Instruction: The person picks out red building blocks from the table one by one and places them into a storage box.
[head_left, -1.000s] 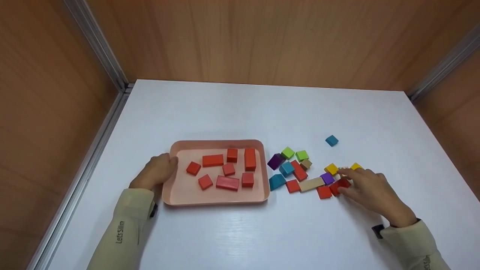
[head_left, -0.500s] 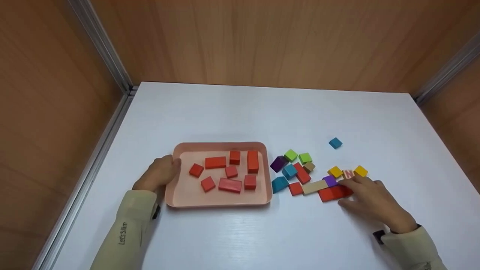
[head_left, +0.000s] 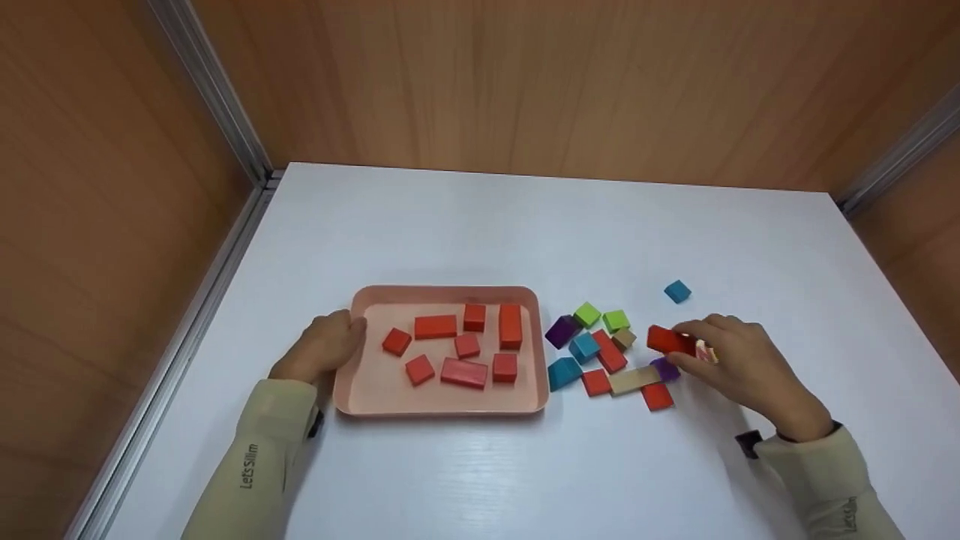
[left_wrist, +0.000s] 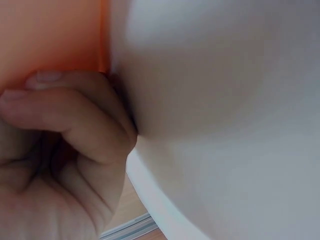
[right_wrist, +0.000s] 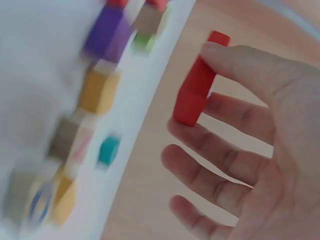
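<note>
The left hand (head_left: 321,349), fingers curled, grips the left rim of a shallow pink tray (head_left: 442,407) with rounded corners, which holds eight flat red blocks (head_left: 463,372), squares and oblongs, on a white table (head_left: 480,225). Right of the tray lie small loose blocks (head_left: 586,346) in purple, green, blue, tan and red. Further right, the right hand (head_left: 739,361) pinches a red oblong block (head_left: 670,341) between thumb and fingertips, lifted above the pile and hiding some blocks; the right wrist view is blurred.

right wrist view: loose blocks (right_wrist: 95,90) motion-blurred, edges indistinct. left wrist view: left hand (left_wrist: 60,150) cut by frame edge, pink tray (left_wrist: 50,35) out of focus. head view: yellow blocks hidden behind right hand (head_left: 739,360).
</note>
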